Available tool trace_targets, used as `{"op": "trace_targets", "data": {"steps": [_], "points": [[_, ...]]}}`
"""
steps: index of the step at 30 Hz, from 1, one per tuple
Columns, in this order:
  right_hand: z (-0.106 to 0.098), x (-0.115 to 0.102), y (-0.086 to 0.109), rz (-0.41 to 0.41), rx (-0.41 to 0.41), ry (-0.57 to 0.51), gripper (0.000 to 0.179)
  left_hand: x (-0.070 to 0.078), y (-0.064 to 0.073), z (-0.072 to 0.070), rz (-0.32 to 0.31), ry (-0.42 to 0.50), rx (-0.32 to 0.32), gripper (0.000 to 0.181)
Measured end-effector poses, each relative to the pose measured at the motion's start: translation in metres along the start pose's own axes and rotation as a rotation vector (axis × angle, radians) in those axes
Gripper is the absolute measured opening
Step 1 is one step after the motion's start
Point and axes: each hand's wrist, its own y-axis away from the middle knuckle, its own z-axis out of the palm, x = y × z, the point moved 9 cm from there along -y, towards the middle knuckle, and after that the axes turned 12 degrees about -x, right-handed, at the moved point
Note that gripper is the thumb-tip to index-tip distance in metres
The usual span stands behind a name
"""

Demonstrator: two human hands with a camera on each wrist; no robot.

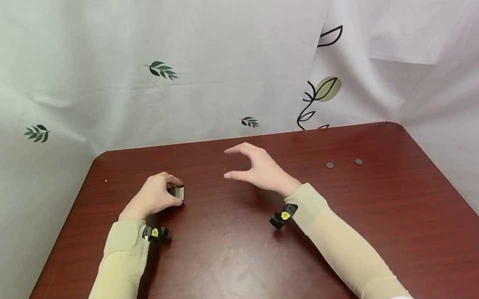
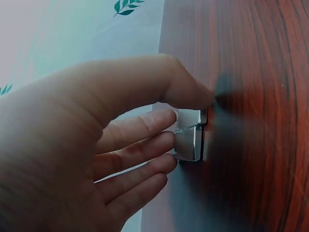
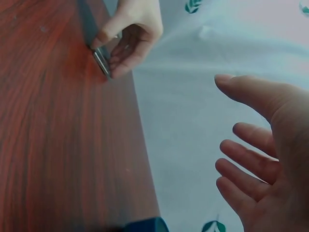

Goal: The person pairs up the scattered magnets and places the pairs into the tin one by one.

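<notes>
While L hand (image 1: 151,195) grips it, silvery block (image 1: 179,193): L half of wood-grain tabletop (image 1: 245,260), toward far side; can't tell if it's touching the surface.
Block detail: small, rectangular, two shiny faces w/ a seam between (L wrist cam), dark along the edge by the table.
L fingers: grasping block, thumb on one edge, fingertips on opp. side; other fingers loosely bent alongside.
R hand (image 1: 265,169): raised over tabletop near mid, well apart from block, palm side facing L.
R fingers: released, thumb spread away from the rest, rough C shape.
Discs: L disc (image 1: 330,165) and R disc (image 1: 358,161), both dark grey, flat on far R part of table, near each other but apart; well to the R of R hand.
Wrists: black band w/ yellow mark on each, L band (image 1: 156,232), R band (image 1: 284,216).
Sleeves: pale, long; L sleeve (image 1: 111,277) has lettering, 1st char unclear.
Backdrop: white cloth (image 1: 215,31) behind table, green leaf prints, black-outlined plant print on R.
</notes>
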Motion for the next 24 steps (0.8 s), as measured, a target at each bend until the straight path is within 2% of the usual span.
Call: {"op": "trace_targets", "data": {"steps": [15,24], "points": [[-0.036,0.018,0.027,0.044,0.100,-0.016,0.060,0.006,-0.007,-0.001,-0.015,-0.062,-0.046,0.030],[-0.048,0.031,0.036,0.084,0.129,-0.018,0.059,0.009,-0.011,-0.001,-0.005,-0.064,-0.079,0.030]]}}
